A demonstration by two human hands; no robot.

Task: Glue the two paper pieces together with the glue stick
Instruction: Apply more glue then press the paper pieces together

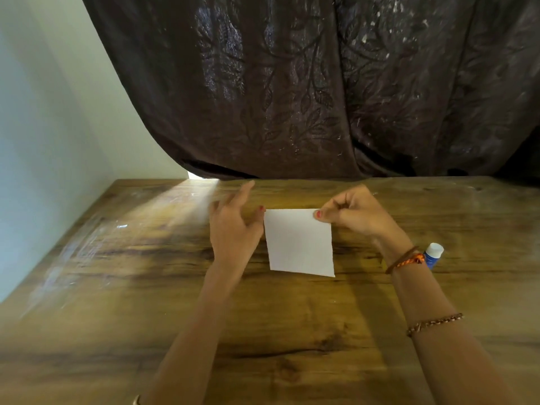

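Note:
A white paper piece (299, 242) is held above the middle of the wooden table (146, 287). Only one sheet face shows; whether a second piece lies behind it cannot be told. My right hand (353, 213) pinches the paper's top right corner between thumb and fingers. My left hand (233, 226) is beside the paper's left edge, fingers spread and blurred, its thumb tip at the top left corner. The glue stick (433, 255), blue with a white cap, lies on the table behind my right wrist, partly hidden by it.
A dark patterned curtain (321, 83) hangs along the table's far edge. A pale wall (43, 127) runs along the left side. A bright streak of light falls on the table's far left part.

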